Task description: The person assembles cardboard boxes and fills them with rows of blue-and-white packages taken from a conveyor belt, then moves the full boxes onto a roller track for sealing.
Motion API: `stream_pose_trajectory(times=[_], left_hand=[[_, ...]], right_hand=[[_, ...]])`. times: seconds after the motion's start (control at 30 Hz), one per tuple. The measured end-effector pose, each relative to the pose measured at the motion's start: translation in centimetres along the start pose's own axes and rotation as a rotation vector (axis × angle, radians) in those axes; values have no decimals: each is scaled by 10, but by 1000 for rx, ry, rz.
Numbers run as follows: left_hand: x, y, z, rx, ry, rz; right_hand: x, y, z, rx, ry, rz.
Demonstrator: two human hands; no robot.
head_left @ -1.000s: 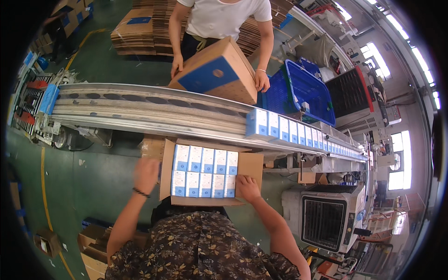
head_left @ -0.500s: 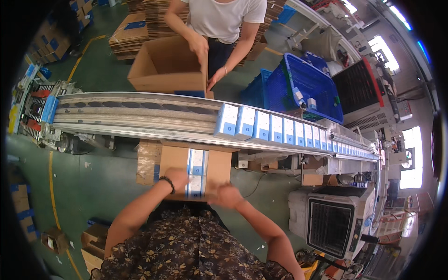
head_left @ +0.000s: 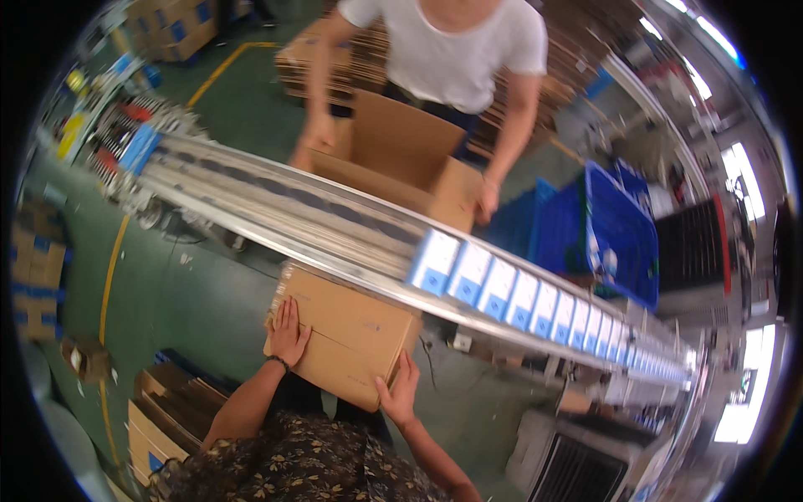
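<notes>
Box [head_left: 350, 332] sat flaps shut, left hand [head_left: 288, 332] flat at nine o'clock, right hand [head_left: 400, 391] gripping five o'clock corner; it risked snagging the conveyor [head_left: 335, 226] rail.

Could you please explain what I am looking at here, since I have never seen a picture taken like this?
The view comes from a wide fisheye camera worn on a person's head, looking down, so straight edges bend near the rim. No machine does the handling: the two bare arms from the lower edge are the wearer's own. The left hand lies flat on a closed cardboard box, and the right hand grips its near corner. Beyond it runs a long conveyor carrying a row of small white-and-blue cartons. Across the conveyor, a co-worker in a white shirt holds an open cardboard box. A blue crate stands to the right.
</notes>
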State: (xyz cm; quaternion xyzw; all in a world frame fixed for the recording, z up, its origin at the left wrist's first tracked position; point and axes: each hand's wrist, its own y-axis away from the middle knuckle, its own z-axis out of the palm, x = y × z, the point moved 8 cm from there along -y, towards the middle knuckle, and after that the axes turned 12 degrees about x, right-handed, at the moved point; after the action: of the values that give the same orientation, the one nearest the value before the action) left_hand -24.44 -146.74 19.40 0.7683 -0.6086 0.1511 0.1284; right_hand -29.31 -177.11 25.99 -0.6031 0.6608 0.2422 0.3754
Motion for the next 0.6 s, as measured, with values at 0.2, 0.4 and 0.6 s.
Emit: stream_pose_trajectory(times=[0.2,0.4,0.6], left_hand=[[-107,-61,6,-27,283,-529],[-255,-31,20,41,696,-802],[-490,4,-120,97,493,-1032]], right_hand=[[201,14,85,144,-588,1038],[27,-15,140,157,-361,845],[-31,18,356,-198,109,910]])
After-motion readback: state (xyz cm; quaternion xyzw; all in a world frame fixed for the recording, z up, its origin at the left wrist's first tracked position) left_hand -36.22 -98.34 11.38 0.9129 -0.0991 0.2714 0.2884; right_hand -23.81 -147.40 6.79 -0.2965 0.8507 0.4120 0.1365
